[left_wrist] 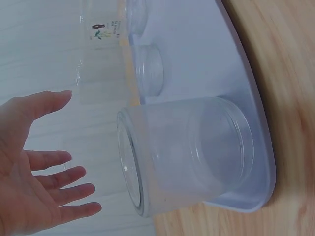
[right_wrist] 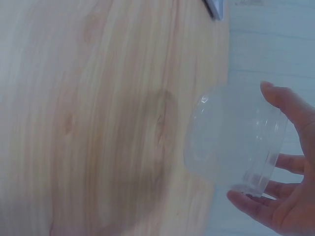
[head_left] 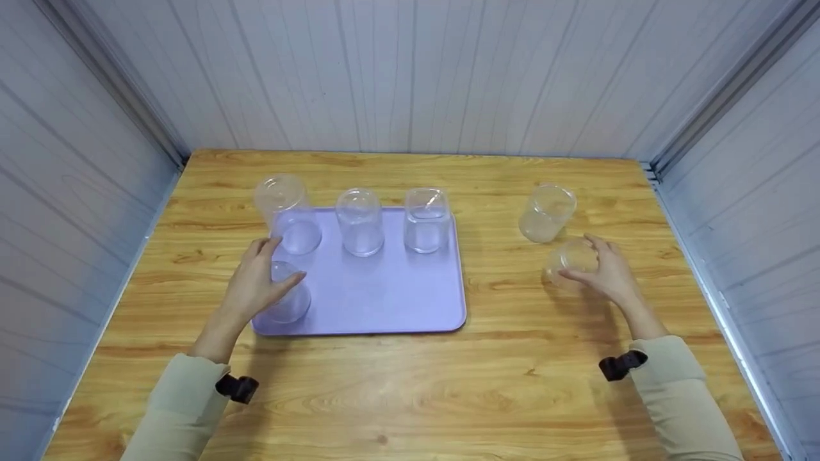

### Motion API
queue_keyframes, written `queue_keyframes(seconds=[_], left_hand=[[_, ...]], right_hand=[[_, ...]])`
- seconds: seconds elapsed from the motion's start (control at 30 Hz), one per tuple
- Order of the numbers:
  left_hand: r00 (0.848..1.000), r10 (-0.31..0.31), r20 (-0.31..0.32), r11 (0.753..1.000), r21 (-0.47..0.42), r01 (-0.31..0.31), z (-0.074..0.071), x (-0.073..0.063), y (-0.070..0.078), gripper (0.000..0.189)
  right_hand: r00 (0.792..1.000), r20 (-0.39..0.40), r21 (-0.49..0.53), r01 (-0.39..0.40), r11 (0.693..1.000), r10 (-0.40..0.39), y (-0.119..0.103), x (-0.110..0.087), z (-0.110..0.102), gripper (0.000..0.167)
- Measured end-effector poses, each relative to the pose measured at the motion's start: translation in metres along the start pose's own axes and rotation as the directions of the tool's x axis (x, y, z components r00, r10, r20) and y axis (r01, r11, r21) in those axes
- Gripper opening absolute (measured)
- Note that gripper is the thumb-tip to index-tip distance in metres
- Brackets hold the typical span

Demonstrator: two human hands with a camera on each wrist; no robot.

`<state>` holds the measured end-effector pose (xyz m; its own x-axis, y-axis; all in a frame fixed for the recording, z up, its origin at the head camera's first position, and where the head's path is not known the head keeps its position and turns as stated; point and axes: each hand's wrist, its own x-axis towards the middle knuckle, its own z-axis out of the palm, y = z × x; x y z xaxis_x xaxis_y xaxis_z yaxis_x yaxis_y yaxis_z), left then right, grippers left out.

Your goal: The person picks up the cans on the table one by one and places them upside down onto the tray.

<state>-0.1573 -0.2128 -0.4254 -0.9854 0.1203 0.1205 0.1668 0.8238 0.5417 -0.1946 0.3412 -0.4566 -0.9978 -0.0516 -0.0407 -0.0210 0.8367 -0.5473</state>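
In the head view my left hand [head_left: 252, 285] is beside a clear jar [head_left: 291, 306] at the front left corner of a lilac tray [head_left: 384, 301]. The left wrist view shows the fingers spread and apart from that jar, which stands upright with its rounded end toward the hand. On the right, my right hand [head_left: 613, 274] holds another clear jar [head_left: 575, 257], thumb on one side and fingers on the other. That jar is tilted and off the table, its shadow lying on the wood in the right wrist view.
Along the tray's back stand a tall round jar [head_left: 298, 221], a narrower jar [head_left: 360, 224] and a squarish jar [head_left: 427, 221]. Another clear jar [head_left: 548, 214] stands on the wooden table [head_left: 500, 384] behind my right hand. Pale panel walls [head_left: 410, 77] enclose the table's back and sides.
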Motion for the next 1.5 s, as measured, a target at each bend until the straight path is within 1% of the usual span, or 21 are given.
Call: queue_keyframes(seconds=[0.2,0.33,0.43,0.57,0.7,0.9,1.1,1.2,1.33,1.5], left_hand=[[0.999,0.014,-0.031,1.000,-0.019,-0.015,0.005,-0.001,0.004,0.068],[0.999,0.019,-0.038,0.999,-0.035,-0.021,0.008,-0.001,0.008,0.066],[0.999,0.022,-0.049,0.998,-0.051,-0.024,0.010,-0.003,0.011,0.064],[0.996,0.034,-0.082,0.998,-0.057,-0.039,0.015,-0.003,0.017,0.059],[0.993,0.051,-0.106,0.996,-0.071,-0.059,0.020,-0.001,0.023,0.057],[0.990,0.056,-0.131,0.988,-0.139,-0.074,0.028,-0.001,0.028,0.054],[0.980,0.075,-0.183,0.976,-0.190,-0.110,0.040,0.003,0.035,0.050],[0.975,0.082,-0.206,0.968,-0.215,-0.127,0.047,0.006,0.039,0.048],[0.971,0.087,-0.222,0.963,-0.229,-0.139,0.055,0.008,0.044,0.047],[0.968,0.094,-0.233,0.955,-0.255,-0.154,0.063,0.011,0.049,0.046]], right_hand=[[1.000,-0.003,0.018,0.016,1.000,-0.016,-0.014,0.001,0.003,0.094],[1.000,0.001,0.035,0.026,0.999,-0.026,-0.022,0.001,0.007,0.095],[0.999,-0.014,0.064,0.042,0.997,-0.041,-0.026,-0.001,0.011,0.094],[0.997,-0.048,0.118,0.069,0.991,-0.063,-0.031,-0.004,0.015,0.091],[0.995,-0.075,0.159,0.079,0.984,-0.067,-0.035,-0.008,0.019,0.089],[0.995,-0.087,0.217,0.073,0.974,-0.055,-0.040,-0.011,0.025,0.089],[0.996,-0.082,0.302,0.065,0.951,-0.042,-0.045,-0.014,0.031,0.086],[0.997,-0.062,0.357,0.058,0.932,-0.039,-0.057,-0.019,0.032,0.083],[0.998,-0.039,0.422,0.056,0.905,-0.044,-0.078,-0.027,0.031,0.076],[0.998,-0.030,0.466,0.061,0.883,-0.053,-0.090,-0.032,0.034,0.072]])
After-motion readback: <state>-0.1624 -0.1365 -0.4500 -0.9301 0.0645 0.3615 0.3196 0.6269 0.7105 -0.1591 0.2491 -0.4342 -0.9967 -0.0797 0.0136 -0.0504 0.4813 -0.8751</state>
